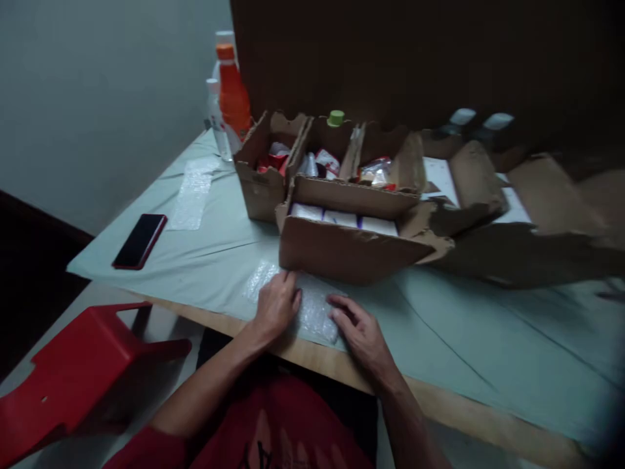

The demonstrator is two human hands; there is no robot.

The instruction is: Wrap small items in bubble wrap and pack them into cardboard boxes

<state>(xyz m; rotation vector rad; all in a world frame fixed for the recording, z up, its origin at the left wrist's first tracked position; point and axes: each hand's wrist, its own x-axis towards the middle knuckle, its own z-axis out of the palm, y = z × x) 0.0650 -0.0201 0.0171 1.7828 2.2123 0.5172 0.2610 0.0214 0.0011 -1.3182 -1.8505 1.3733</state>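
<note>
A sheet of clear bubble wrap (315,312) lies at the table's front edge, just below the nearest cardboard box. My left hand (278,303) rests on its left part with curled fingers, closed on the wrap. At the right edge of the sheet is my right hand (360,331), its thumb and bent forefinger close together on the wrap. Its other fingers are partly hidden. The near cardboard box (342,251) stands tilted behind the sheet, with several small white-and-purple boxes (342,218) inside.
Cardboard bins (263,195) with packets line the back. An orange bottle (233,98) stands at the back left beside a clear bottle (219,124). Another bubble wrap strip (189,195) and a phone (140,241) lie left. A red plastic stool (88,371) is below the table's left side.
</note>
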